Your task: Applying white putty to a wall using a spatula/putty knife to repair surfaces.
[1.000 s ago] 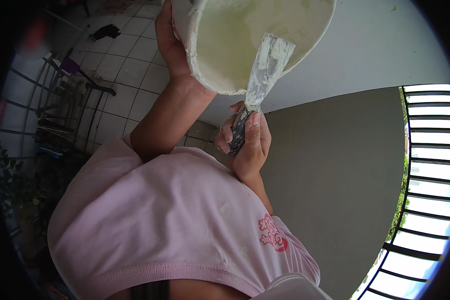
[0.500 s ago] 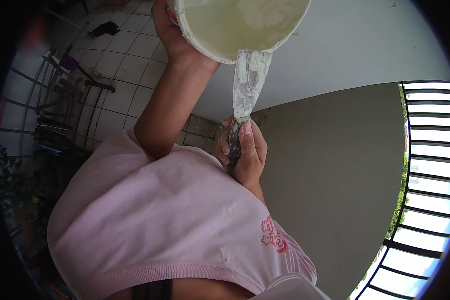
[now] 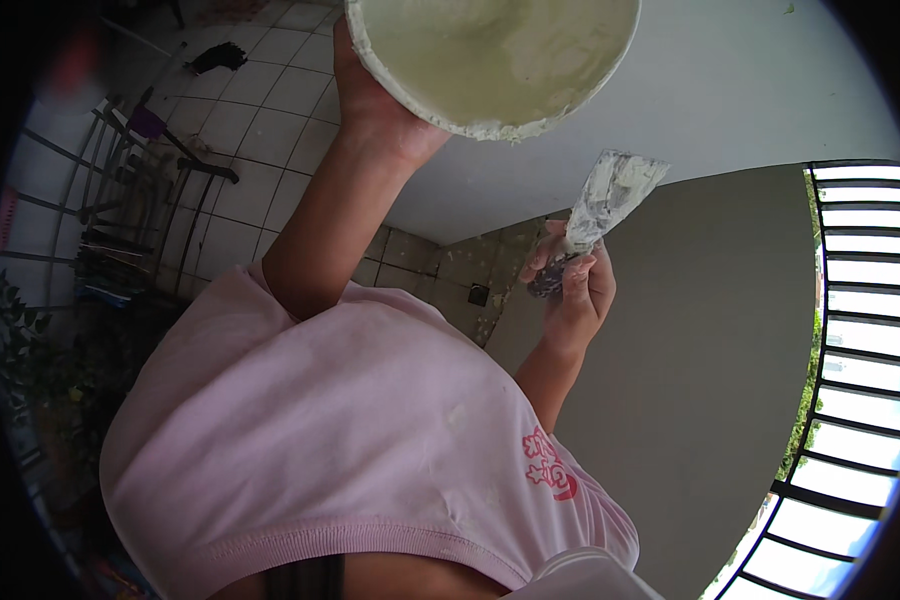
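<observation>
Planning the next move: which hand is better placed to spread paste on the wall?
Right, most likely. The right hand grips the putty knife, its blade coated in white paste and apart from the bowl, facing the grey wall. The left hand is occupied holding the bowl.

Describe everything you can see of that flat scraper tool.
The putty knife has a broad flat blade, smeared all over with whitish paste, flaring wider toward its tip. Its dark handle is gripped in the right hand, fingers wrapped around it. The blade points up and slightly right, just below the paste-filled bowl without touching it.
</observation>
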`<action>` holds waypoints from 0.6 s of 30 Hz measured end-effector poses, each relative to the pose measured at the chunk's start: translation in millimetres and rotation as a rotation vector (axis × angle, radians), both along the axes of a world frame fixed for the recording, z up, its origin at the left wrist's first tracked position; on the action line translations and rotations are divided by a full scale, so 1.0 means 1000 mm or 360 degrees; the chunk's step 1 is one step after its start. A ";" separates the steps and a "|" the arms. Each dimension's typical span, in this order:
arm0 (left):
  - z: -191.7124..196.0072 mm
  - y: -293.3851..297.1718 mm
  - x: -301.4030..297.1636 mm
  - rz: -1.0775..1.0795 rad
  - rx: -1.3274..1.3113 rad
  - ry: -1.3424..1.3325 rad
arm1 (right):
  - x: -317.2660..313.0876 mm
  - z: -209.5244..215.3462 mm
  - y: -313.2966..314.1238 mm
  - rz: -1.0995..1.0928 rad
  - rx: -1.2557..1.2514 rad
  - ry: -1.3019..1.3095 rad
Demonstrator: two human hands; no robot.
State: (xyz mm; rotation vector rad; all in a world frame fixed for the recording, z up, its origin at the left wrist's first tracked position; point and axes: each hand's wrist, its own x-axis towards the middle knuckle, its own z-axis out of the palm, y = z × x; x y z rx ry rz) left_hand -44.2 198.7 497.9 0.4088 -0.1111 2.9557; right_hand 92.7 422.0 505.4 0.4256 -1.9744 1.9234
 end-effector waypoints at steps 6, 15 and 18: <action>-0.004 0.009 0.009 -0.0333 0.0036 0.0440 | -0.032 0.020 0.022 0.0390 -0.0191 0.0053; -0.034 0.012 -0.007 -0.0344 -0.0049 0.0293 | -0.035 -0.016 -0.014 0.0193 0.0152 -0.0067; -0.040 0.008 -0.009 -0.0330 -0.0089 0.0244 | -0.026 -0.036 -0.021 0.0255 0.0106 -0.0115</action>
